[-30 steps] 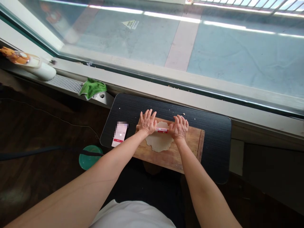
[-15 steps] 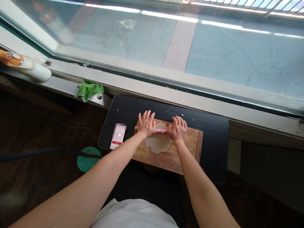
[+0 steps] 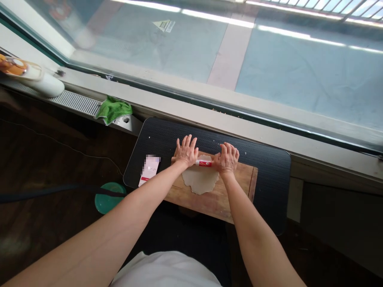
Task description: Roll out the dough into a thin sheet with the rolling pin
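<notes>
Just below centre frame, we see a slim, red-and-white-labelled rolling pin [image 3: 204, 163] lying left-to-right across a pale, ragged dough sheet [image 3: 201, 181], equally close under the palm-down left hand [image 3: 187, 154], fingers spread, and right hand [image 3: 226, 160], fingers loosely bent.

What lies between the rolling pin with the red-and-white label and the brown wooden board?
A thin, pale, ragged-edged sheet of dough: the head view shows it under the rolling pin and on the board.

Left fingers [image 3: 188, 142] spread, right fingers [image 3: 229, 148] seemingly curled, arms [image 3: 140, 205] outstretched
</notes>
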`<control>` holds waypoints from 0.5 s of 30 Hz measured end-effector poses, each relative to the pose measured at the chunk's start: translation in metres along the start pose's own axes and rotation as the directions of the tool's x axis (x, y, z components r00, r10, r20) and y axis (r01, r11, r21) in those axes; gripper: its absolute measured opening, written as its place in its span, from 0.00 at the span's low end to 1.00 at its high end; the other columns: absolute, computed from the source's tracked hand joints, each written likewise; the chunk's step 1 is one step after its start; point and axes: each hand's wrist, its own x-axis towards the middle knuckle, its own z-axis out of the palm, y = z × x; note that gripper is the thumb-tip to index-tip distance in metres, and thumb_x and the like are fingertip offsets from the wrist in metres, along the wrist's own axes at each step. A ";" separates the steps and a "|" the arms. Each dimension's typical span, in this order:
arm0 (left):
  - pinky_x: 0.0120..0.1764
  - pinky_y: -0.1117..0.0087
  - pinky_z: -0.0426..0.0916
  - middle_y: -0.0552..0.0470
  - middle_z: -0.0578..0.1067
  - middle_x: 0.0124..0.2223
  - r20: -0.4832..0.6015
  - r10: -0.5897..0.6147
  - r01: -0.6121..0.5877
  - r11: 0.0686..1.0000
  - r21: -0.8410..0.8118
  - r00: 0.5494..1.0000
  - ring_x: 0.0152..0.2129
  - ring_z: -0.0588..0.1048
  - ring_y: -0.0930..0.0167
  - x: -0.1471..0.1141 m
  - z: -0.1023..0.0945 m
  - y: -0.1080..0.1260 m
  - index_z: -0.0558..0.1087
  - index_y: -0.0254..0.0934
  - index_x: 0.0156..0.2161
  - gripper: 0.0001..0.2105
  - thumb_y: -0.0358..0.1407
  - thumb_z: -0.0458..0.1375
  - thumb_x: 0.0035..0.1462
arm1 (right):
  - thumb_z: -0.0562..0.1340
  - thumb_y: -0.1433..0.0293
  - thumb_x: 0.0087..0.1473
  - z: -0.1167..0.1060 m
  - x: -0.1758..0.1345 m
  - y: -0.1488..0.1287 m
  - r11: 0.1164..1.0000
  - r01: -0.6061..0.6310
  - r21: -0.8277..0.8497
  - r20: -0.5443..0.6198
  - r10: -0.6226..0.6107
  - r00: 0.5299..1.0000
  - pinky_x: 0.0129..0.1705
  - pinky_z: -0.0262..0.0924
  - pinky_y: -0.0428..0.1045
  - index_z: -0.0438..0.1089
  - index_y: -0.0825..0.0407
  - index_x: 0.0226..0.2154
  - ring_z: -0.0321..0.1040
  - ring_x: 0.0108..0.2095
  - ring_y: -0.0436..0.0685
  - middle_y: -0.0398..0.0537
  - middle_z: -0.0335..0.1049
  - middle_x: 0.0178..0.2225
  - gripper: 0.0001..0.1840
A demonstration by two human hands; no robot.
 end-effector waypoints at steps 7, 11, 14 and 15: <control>0.67 0.46 0.48 0.39 0.71 0.63 -0.272 -0.190 0.107 0.950 -0.292 0.943 0.62 0.66 0.59 0.020 -0.009 -0.004 0.72 0.36 0.54 0.16 0.31 0.49 0.66 | 0.56 0.69 0.58 -0.017 0.003 -0.011 0.985 0.122 0.125 0.127 -0.138 0.982 0.55 0.56 0.57 0.75 0.51 0.45 0.63 0.51 0.63 0.56 0.73 0.48 0.16; 0.64 0.54 0.58 0.40 0.75 0.55 -0.423 -0.362 0.109 0.851 -0.515 0.831 0.57 0.71 0.62 -0.017 -0.016 -0.013 0.74 0.36 0.48 0.14 0.28 0.49 0.63 | 0.60 0.70 0.55 -0.030 -0.036 -0.016 0.944 0.307 0.120 0.311 -0.329 0.892 0.53 0.57 0.57 0.73 0.53 0.52 0.62 0.50 0.64 0.57 0.71 0.52 0.21; 0.59 0.60 0.65 0.40 0.76 0.51 -0.353 -0.509 0.186 0.737 -0.649 0.785 0.53 0.73 0.63 -0.040 -0.018 -0.020 0.74 0.35 0.46 0.13 0.27 0.51 0.59 | 0.59 0.72 0.57 -0.042 -0.051 -0.004 0.963 0.262 0.072 0.374 -0.269 0.888 0.50 0.59 0.56 0.73 0.54 0.50 0.63 0.48 0.65 0.58 0.71 0.48 0.19; 0.58 0.61 0.66 0.41 0.76 0.51 -0.274 -0.563 0.254 0.684 -0.684 0.779 0.52 0.74 0.63 -0.046 -0.017 -0.021 0.74 0.36 0.46 0.14 0.26 0.51 0.58 | 0.58 0.72 0.58 -0.047 -0.058 0.004 0.969 0.238 0.065 0.365 -0.245 0.898 0.50 0.60 0.56 0.73 0.53 0.50 0.63 0.48 0.64 0.57 0.71 0.47 0.18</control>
